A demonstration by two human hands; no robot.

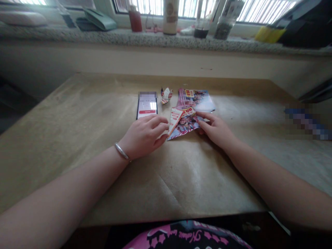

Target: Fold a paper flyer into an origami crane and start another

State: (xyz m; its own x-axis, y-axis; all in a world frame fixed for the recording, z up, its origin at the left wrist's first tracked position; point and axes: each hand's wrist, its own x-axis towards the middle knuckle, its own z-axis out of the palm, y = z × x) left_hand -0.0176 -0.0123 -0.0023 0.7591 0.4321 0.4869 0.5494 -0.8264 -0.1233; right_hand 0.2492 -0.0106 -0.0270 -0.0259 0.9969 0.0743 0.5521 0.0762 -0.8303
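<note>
Left hand (144, 136) pinches the folded corner of the flyer (184, 126); right hand (216, 131), open, pins its other side; best match edges first, then crease away from the fingers.

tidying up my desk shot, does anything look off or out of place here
Nothing spilled or damaged. The brown paper cover is creased near the front edge, and the folded flyer lies askew to the flyer stack behind it.

A folded leaflet (183, 125) lies at the middle of the surface (77, 138), between the left hand (144, 136) and the right hand (216, 131). Behind it lies a stack of leaflets (197, 98); left of the stack a small folded paper (166, 95), then a phone (147, 107).
</note>
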